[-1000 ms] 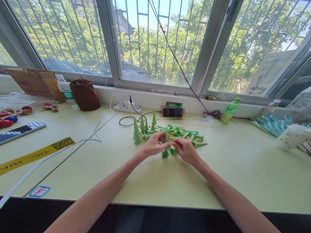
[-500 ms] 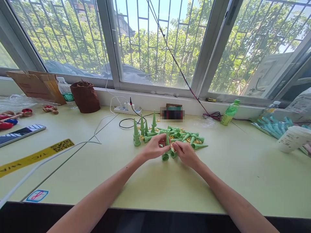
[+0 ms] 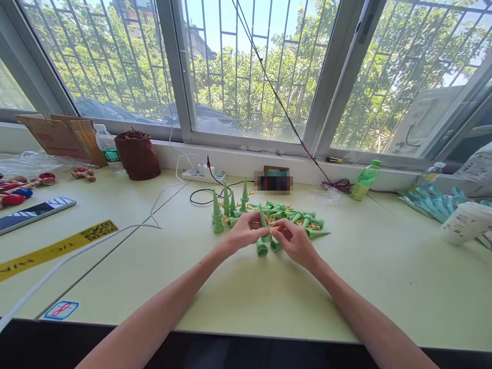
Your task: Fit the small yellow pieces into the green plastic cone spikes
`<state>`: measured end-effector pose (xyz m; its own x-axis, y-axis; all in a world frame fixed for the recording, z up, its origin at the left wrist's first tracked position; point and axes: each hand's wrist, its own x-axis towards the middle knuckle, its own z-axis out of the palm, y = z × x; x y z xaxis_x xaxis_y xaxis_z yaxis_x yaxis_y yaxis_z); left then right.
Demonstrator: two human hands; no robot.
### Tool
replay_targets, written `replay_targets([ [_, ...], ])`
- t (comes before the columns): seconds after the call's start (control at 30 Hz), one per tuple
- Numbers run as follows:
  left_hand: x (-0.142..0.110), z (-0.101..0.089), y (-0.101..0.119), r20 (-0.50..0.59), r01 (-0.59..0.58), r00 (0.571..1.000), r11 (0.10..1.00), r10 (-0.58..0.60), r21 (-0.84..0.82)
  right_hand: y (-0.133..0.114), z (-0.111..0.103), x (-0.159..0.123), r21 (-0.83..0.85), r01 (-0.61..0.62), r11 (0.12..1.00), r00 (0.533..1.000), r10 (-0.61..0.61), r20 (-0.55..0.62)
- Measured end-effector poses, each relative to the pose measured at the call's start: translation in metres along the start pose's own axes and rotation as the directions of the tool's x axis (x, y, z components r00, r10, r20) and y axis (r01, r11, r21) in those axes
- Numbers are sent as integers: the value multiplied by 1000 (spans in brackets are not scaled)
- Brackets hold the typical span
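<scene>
My left hand point(image 3: 246, 231) is closed around a green cone-shaped watering spike point(image 3: 263, 217), its point up and leaning slightly left. At the spike's right side, the fingertips of my right hand point(image 3: 295, 240) pinch a small yellow valve piece point(image 3: 274, 229); fingers partly hide where the two parts meet. Just below the hands lies a green threaded socket end point(image 3: 262, 250). Left of them stand several upright green spikes point(image 3: 217, 218). Behind and right of the hands, a loose pile of green spikes point(image 3: 306, 219) is mixed with yellow pieces.
A power strip point(image 3: 203, 174) with cables sits by the window ledge. A green-labelled bottle point(image 3: 365, 180) and a white cup point(image 3: 463, 221) are at right. On the left are a brown pouch point(image 3: 137, 155), a phone point(image 3: 36, 214) and a white cable point(image 3: 115, 231).
The spike in my left hand tips a little further left. My right fingers have shifted their pinch on the yellow valve piece at its side. The view has moved slightly.
</scene>
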<state>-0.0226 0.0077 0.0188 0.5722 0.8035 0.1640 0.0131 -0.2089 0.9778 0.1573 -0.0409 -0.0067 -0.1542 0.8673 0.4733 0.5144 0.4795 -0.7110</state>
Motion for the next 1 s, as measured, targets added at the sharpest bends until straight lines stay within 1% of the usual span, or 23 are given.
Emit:
replay_targets([
  [0.1, 0, -2, 0, -5, 47, 999, 995, -47, -86, -1, -1, 0, 30, 11, 999, 1000, -11, 8],
  [0.27, -1, -3, 0, 28, 49, 999, 989, -46, -138, 1, 0, 1, 63, 9, 998, 1000, -9, 6],
  [0.53, -3, -3, 2, 35, 85, 996, 989, -82, -119, 4, 1, 0, 60, 2, 998, 1000, -1, -14],
  [0.73, -3, -1, 4, 43, 102, 994, 988, -97, -113, 2, 1, 0, 63, -15, 998, 1000, 15, -4],
  [0.87, -3, 0, 3, 62, 92, 994, 992, -87, -82, 1, 0, 0, 23, -8, 1000, 1000, 8, -4],
  [1.0, -3, 2, 1, 70, 63, 996, 998, -62, -16, 3, 0, 0, -8, 2, 1000, 1000, -2, -4],
])
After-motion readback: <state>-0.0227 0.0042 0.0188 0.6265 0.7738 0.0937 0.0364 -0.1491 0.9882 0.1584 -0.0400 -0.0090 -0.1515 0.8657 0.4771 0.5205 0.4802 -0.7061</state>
